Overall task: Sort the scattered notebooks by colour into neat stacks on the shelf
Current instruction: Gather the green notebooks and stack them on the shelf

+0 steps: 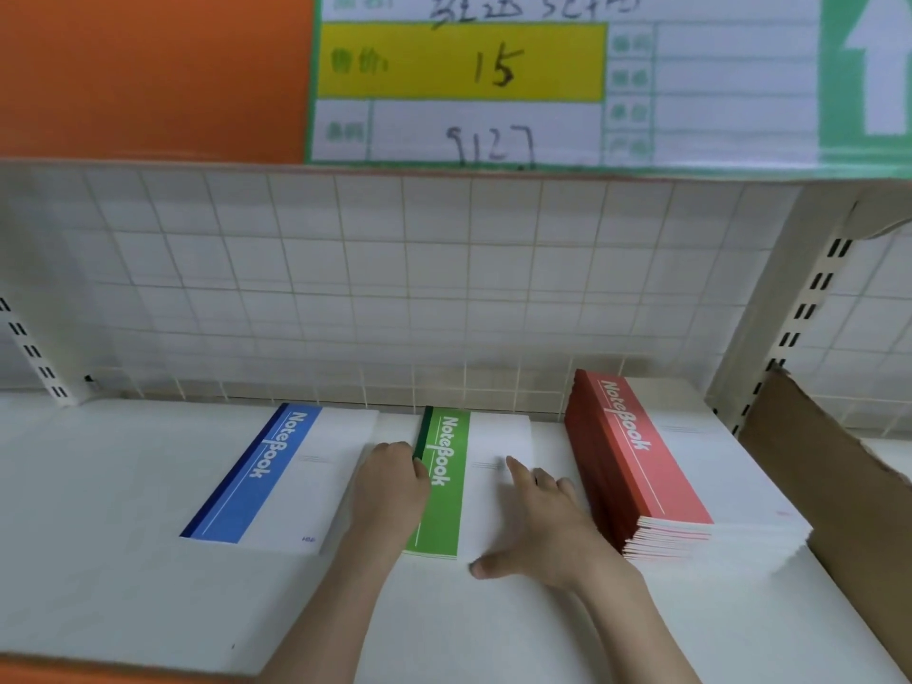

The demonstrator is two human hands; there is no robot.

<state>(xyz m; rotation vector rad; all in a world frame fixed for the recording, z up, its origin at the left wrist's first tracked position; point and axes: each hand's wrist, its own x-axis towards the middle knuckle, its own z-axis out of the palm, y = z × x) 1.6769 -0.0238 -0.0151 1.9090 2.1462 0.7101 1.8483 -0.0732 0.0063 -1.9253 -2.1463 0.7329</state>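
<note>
Squaring up the green notebook (451,478) at the middle of a white shelf (123,560), with both hands on it. Left hand (392,491) set against the spine edge, at about nine o'clock from the cover, fingers curled down over that edge; whether pinching it or only pushing, cannot tell. Right hand (545,530) lying flat and spread on the white half of the cover, forefinger stretched toward twelve o'clock, thumb out at the near edge toward six, gripping nothing. Flanked at nine o'clock by a blue notebook (269,478), lying flat, slanted and low, just beside the left hand. Flanked at three o'clock by a tall red stack (641,466), near the right hand, its near edges fanned and uneven. Backed at twelve o'clock by a wire grid panel (395,269), under a hand-lettered price sign (464,61) reading 15. Edged at three o'clock by a brown cardboard sheet (814,486). Judged to be mid-alignment of the green pile, with three colours already apart. Calling next for a nudge to true the green edges, then likely tidying of the splayed red stack.
</note>
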